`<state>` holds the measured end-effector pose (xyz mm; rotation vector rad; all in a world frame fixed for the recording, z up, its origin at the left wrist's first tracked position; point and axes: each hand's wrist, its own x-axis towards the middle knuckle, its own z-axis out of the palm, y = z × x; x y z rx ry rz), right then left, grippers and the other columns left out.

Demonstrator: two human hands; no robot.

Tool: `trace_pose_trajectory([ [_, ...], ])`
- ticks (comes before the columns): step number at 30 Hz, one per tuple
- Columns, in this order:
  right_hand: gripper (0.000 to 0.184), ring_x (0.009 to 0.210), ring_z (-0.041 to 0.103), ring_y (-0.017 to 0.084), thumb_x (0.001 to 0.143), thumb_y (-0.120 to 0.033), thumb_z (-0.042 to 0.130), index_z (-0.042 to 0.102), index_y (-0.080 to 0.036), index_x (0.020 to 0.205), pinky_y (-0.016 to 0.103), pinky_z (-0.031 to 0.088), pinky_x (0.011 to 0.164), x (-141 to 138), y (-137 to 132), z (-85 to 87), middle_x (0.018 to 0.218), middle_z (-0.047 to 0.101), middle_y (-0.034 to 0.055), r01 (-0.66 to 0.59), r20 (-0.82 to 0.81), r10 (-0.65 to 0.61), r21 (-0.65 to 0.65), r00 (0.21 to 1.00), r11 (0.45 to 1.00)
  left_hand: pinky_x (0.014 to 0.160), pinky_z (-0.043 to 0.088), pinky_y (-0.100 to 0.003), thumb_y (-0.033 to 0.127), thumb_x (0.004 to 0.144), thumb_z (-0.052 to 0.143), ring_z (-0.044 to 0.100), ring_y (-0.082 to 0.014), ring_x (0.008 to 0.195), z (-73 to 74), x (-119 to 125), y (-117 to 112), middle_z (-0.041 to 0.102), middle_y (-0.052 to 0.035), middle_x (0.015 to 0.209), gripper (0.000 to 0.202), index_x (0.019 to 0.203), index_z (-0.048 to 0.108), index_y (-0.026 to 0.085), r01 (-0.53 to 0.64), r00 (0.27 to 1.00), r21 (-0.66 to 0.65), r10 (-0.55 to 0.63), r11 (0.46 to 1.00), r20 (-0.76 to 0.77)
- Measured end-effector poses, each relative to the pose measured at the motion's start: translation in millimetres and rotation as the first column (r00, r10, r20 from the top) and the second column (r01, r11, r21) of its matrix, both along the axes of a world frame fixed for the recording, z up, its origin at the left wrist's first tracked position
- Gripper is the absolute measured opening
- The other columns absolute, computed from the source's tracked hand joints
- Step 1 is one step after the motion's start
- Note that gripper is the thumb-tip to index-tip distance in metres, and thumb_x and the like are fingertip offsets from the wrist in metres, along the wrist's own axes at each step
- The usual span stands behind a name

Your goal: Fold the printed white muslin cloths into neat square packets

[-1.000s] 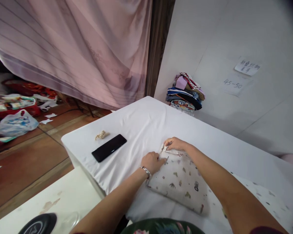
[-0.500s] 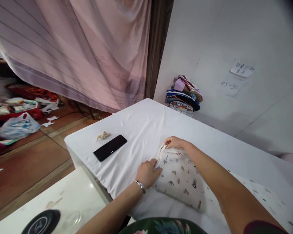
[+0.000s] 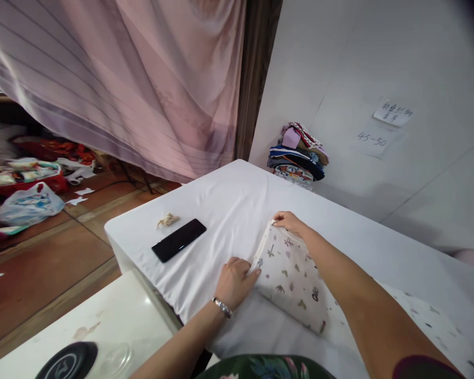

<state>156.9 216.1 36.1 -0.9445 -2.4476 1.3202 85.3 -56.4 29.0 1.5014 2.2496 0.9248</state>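
Note:
A white cloth with small printed motifs lies folded on the white-covered table, and more of it stretches away to the right under my right arm. My left hand, with a silver bracelet at its wrist, pinches the near left corner of the folded edge. At the far corner of that same edge, my right hand grips the cloth between thumb and fingers. Between the two hands the edge runs fairly straight. My right forearm hides part of the cloth.
A black phone and a small beige bundle lie on the white table cover, left of the cloth. Folded clothes are stacked by the wall. At lower left, a black round object sits on a white surface.
My right hand has moved slightly away and to the right, drawing the cloth's edge straighter. My left hand has shifted a little to the left, still at the near corner.

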Motion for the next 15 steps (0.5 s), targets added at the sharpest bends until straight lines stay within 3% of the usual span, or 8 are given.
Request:
trace_pose_trajectory([
  [3, 0.016, 0.064, 0.051, 0.012, 0.056, -0.018, 0.060, 0.062, -0.016, 0.072, 0.023, 0.039, 0.064, -2, -4, -5.6, 0.066, 0.058, -0.0029, -0.033, 0.048, 0.032, 0.025, 0.998, 0.999, 0.073, 0.034, -0.033, 0.037, 0.083, 0.045, 0.049, -0.0184, 0.086, -5.6, -1, -8, 0.059, -0.0032, 0.078, 0.036, 0.054, 0.053, 0.017, -0.037, 0.996, 0.044, 0.041, 0.998, -0.079],
  [8, 0.017, 0.071, 0.055, 0.013, 0.059, -0.015, 0.060, 0.064, -0.016, 0.076, 0.023, 0.040, 0.067, -6, -10, -13.5, 0.072, 0.062, -0.0012, -0.070, 0.117, 0.057, 0.115, 0.992, 0.991, 0.073, 0.033, -0.034, 0.029, 0.080, 0.049, 0.047, -0.0191, 0.087, -7.8, 1, -11, 0.058, -0.0042, 0.080, 0.028, 0.056, 0.056, 0.017, -0.026, 0.976, 0.037, 0.034, 0.999, -0.214],
  [12, 0.036, 0.077, 0.056, 0.014, 0.062, -0.019, 0.062, 0.063, -0.019, 0.098, 0.024, 0.040, 0.070, -6, -14, -17.9, 0.086, 0.063, 0.0010, -0.057, 0.171, 0.017, 0.232, 0.985, 0.971, 0.073, 0.033, -0.035, 0.027, 0.079, 0.050, 0.047, -0.0194, 0.086, -7.1, 3, -9, 0.057, -0.0043, 0.080, 0.024, 0.057, 0.056, 0.017, -0.030, 0.964, 0.008, 0.031, 1.000, -0.263],
  [15, 0.047, 0.078, 0.055, 0.017, 0.066, -0.032, 0.063, 0.058, -0.020, 0.111, 0.026, 0.039, 0.072, 2, -18, -17.0, 0.089, 0.063, 0.0034, -0.052, 0.215, -0.018, 0.315, 0.976, 0.948, 0.073, 0.032, -0.035, 0.028, 0.079, 0.050, 0.047, -0.0194, 0.086, -7.9, 3, -9, 0.057, -0.0044, 0.081, 0.024, 0.058, 0.056, 0.018, -0.033, 0.960, -0.010, 0.029, 0.999, -0.280],
])
